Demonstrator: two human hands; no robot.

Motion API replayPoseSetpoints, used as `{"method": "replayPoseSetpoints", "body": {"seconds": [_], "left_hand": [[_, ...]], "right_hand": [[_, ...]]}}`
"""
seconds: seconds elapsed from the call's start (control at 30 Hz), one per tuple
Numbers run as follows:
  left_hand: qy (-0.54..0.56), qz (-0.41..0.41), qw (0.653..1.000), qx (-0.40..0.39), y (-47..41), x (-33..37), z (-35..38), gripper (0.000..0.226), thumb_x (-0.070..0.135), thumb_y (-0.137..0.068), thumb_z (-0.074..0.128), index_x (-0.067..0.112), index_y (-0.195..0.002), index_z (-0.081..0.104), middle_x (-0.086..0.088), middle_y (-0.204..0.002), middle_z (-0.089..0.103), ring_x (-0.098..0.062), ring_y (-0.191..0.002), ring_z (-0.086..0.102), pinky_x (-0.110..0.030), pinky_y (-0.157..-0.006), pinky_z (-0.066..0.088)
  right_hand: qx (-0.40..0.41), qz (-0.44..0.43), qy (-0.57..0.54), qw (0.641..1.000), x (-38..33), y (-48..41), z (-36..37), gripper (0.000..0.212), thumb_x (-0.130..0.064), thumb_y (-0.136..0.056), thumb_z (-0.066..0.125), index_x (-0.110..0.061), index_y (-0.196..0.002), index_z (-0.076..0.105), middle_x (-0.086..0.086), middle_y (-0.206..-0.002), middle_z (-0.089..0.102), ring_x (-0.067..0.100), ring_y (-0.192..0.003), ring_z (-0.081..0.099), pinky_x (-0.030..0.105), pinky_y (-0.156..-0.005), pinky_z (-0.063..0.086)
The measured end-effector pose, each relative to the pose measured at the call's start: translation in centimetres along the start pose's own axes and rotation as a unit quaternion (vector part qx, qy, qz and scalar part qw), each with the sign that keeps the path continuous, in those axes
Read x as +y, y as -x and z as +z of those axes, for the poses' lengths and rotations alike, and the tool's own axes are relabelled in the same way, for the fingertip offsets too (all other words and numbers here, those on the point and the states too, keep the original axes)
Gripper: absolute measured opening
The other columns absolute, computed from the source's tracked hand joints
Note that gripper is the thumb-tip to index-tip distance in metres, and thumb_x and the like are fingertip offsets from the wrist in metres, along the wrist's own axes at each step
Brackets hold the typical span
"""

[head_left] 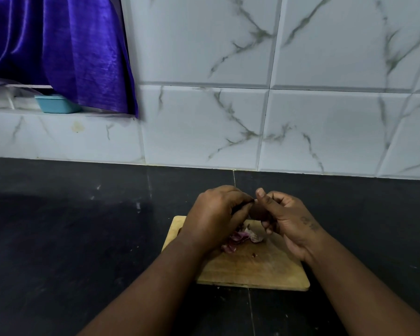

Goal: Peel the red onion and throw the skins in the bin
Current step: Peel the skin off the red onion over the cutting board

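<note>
Our red onion (258, 212) held between both hands just above the wooden chopping board (252, 267), our right hand (289, 219) gripping it, thumb raised, our left hand (218, 214) curled, pinching at its top, purple skins (240, 238) on the board below, black countertop (83, 238) around

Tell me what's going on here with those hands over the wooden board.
A person is peeling a red onion just above a wooden chopping board on a dark counter. The right hand holds the onion, while the left hand curls over its top, apparently picking at the skin. A small pile of purple skins lies on the board beneath the hands. No bin is in view, and the skins have not been thrown away yet.
</note>
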State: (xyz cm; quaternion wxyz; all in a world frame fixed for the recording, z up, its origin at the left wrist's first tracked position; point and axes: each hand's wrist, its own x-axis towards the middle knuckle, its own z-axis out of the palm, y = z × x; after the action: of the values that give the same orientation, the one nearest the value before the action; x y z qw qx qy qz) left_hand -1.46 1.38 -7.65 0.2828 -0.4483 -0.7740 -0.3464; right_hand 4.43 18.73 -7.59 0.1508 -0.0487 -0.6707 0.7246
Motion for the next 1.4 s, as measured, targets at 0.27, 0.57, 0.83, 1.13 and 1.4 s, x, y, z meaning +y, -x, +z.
{"method": "replayPoseSetpoints", "body": {"seconds": [0.27, 0.57, 0.83, 1.13, 1.4], "left_hand": [[0.062, -0.061, 0.996, 0.02, 0.1, -0.2, 0.6, 0.014, 0.017, -0.095, 0.077, 0.02, -0.107, 0.082, 0.007, -0.097, 0.08, -0.004, -0.088, 0.072, -0.031, -0.077, 0.062], [-0.005, -0.016, 1.0, -0.009, 0.2, 0.2, 0.5, 0.017, 0.019, -0.096, 0.075, 0.019, -0.112, 0.08, 0.004, -0.1, 0.08, -0.009, -0.089, 0.072, -0.033, -0.077, 0.063], [-0.021, -0.052, 0.998, -0.016, 0.1, 0.8, 0.7, 0.007, 0.022, -0.098, 0.068, 0.019, -0.104, 0.071, 0.006, -0.096, 0.069, -0.01, -0.084, 0.063, -0.036, -0.072, 0.058], [0.275, -0.266, 0.924, 0.013, 0.5, 1.2, 1.5, 0.009, 0.015, -0.105, 0.06, 0.016, -0.1, 0.067, -0.001, -0.089, 0.069, -0.005, -0.074, 0.062, -0.023, -0.066, 0.054], [0.355, -0.278, 0.893, 0.003, 0.3, 1.2, 1.5, 0.012, 0.011, -0.096, 0.075, 0.017, -0.105, 0.071, 0.002, -0.094, 0.074, -0.009, -0.085, 0.071, -0.028, -0.076, 0.063]], "right_hand": [[0.012, 0.01, -0.01, 1.0, 0.2, -0.2, -0.1, 0.05, -0.047, -0.075, 0.078, -0.004, -0.098, 0.065, 0.019, -0.079, 0.058, 0.013, -0.049, 0.051, 0.024, -0.043, 0.043], [0.019, 0.022, 0.011, 1.0, -0.1, 0.1, 0.0, 0.048, -0.047, -0.075, 0.078, -0.005, -0.093, 0.064, 0.017, -0.075, 0.062, 0.011, -0.046, 0.049, 0.023, -0.043, 0.041], [0.011, 0.025, -0.004, 1.0, -0.2, 0.3, 0.3, 0.039, -0.042, -0.077, 0.078, -0.007, -0.081, 0.063, 0.006, -0.063, 0.064, 0.011, -0.047, 0.051, 0.023, -0.043, 0.042], [0.001, 0.026, -0.031, 0.999, -0.2, 0.2, 0.3, 0.035, -0.045, -0.071, 0.081, -0.014, -0.079, 0.067, 0.008, -0.075, 0.066, 0.012, -0.054, 0.052, 0.022, -0.046, 0.044], [0.01, 0.023, -0.043, 0.999, -0.2, 0.3, 0.3, 0.029, -0.041, -0.082, 0.074, -0.013, -0.083, 0.067, 0.007, -0.077, 0.072, 0.009, -0.054, 0.052, 0.022, -0.049, 0.043]]}}
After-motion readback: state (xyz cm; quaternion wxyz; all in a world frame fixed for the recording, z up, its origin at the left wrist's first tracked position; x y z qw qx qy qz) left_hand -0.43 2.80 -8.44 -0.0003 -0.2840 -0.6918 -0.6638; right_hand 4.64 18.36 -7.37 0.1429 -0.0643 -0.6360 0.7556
